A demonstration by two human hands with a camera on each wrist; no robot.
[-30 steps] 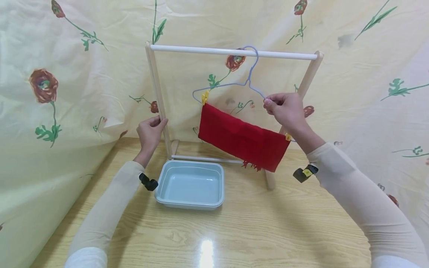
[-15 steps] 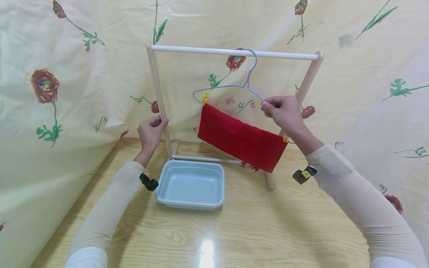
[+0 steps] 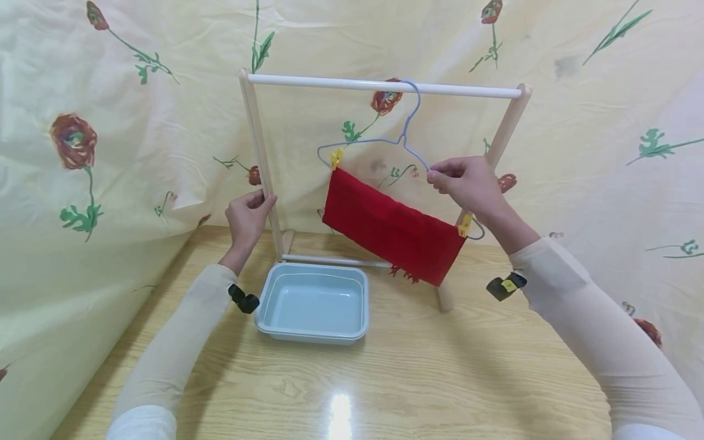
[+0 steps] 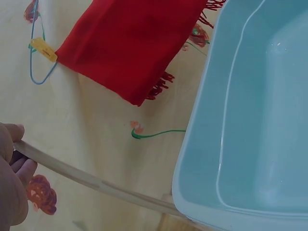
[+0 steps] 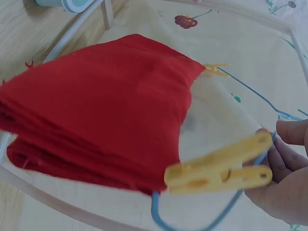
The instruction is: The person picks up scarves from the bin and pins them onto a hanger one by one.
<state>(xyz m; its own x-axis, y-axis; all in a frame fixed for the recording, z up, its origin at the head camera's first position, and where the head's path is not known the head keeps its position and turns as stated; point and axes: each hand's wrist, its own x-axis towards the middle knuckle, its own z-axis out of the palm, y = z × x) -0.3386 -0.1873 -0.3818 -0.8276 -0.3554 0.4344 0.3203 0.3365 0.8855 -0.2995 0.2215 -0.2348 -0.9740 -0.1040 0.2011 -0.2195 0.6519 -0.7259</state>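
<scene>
A blue wire hanger has its hook over the white top bar of a wooden-sided rack. Below it a folded red fringed scarf hangs slanted, lower on the right, fastened by a yellow clothespin at each end. My right hand pinches the hanger's right arm between thumb and fingers. In the right wrist view the near clothespin grips the scarf's corner beside the hanger's bend. My left hand pinches the rack's left upright between thumb and fingers.
A light blue plastic basin stands on the wood-grain table in front of the rack's left side. Flower-printed cloth covers the back and left side. The rack's lower bar runs behind the basin.
My right hand has shifted slightly left with the hanger. The hook now sits over the bar, and the scarf's right end is a little lower and further left. My left hand stays put.
</scene>
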